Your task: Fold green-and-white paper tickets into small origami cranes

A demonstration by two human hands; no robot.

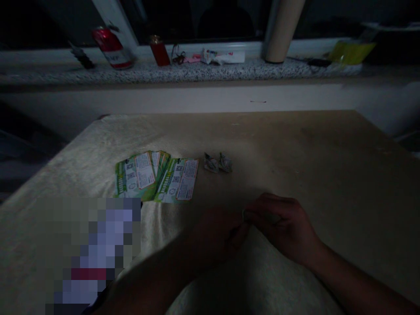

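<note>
My left hand (223, 227) and my right hand (285, 223) meet over the near middle of the table, fingertips close together. Between them shows the pale edge of a small thin thing (243, 214); its kind is too dark to make out, and my fingers hide most of it. Both hands are closed in a pinch. Beyond them stand two small folded paper pieces (211, 163), side by side with pointed tops. Left of these lie several green printed leaflets (177, 179), some fanned out and overlapping.
A cloth covers the table (295, 144). At lower left is a blurred-out bluish object (105, 245). On the speckled windowsill (197, 75) behind stand a red can (111, 48), a red lighter-shaped container (159, 51), a cardboard tube (284, 33) and a yellow item (351, 52).
</note>
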